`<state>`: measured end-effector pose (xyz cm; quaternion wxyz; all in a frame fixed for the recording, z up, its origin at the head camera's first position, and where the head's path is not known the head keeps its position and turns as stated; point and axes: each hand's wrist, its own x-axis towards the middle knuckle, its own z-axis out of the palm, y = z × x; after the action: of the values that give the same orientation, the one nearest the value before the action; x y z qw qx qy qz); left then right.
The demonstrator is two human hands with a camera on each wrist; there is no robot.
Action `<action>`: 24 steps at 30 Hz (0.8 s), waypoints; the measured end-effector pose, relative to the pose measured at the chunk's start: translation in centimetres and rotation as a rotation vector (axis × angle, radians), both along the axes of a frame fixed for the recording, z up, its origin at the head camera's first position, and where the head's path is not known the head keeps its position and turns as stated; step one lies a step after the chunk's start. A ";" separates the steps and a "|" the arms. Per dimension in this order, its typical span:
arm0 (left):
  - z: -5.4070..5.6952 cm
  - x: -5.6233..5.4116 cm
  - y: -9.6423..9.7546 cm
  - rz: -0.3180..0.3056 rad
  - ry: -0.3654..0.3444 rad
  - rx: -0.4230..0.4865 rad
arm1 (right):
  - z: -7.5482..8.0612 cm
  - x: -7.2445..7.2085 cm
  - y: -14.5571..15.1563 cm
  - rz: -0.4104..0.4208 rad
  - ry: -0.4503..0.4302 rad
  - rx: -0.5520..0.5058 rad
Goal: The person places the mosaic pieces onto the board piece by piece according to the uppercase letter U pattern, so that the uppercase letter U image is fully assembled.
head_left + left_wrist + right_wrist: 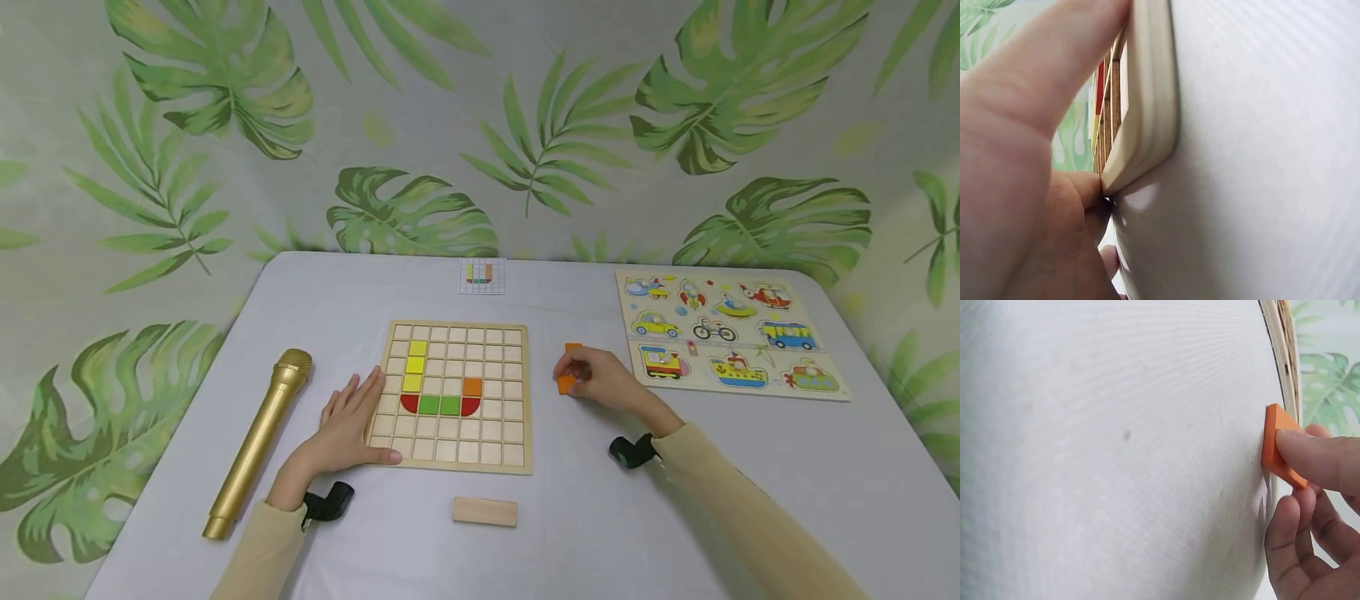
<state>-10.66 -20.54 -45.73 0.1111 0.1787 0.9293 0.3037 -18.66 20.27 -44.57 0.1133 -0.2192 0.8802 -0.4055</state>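
Note:
A wooden grid board (454, 468) lies flat on the table, with yellow, green, red and orange tiles in a U shape. My left hand (341, 433) rests at its lower left corner, fingers extended along the left side and thumb at the front edge. In the left wrist view, the thumb (1041, 69) touches the board's edge (1147, 106). Right of the board, my right hand (603, 379) pinches an orange square tile (566, 385) between thumb and fingers. The right wrist view shows this tile (1277, 440) tilted near the tablecloth. More orange (573, 345) shows just behind the hand.
A gold microphone (258, 446) lies at the left. A small pattern card (482, 277) is behind the board, and a plain wooden block (485, 512) in front. A vehicle picture puzzle (738, 333) occupies the back right. A leaf-print cloth (540, 142) hangs behind the table.

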 end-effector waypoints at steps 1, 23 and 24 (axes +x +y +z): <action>0.0 0.0 0.0 0.000 0.001 0.000 | 0.0 0.0 0.0 0.001 -0.001 -0.002; -0.1 -0.1 -0.1 -0.007 0.013 -0.007 | 0.8 -2.0 -2.7 0.042 -0.159 -0.214; -0.2 -0.1 -0.1 -0.006 0.013 -0.009 | 0.9 -2.1 -3.0 0.043 -0.158 -0.215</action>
<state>-10.73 -20.66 -45.88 0.1066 0.1829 0.9308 0.2980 -20.72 17.22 -43.71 0.1669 -0.2160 0.8151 -0.5110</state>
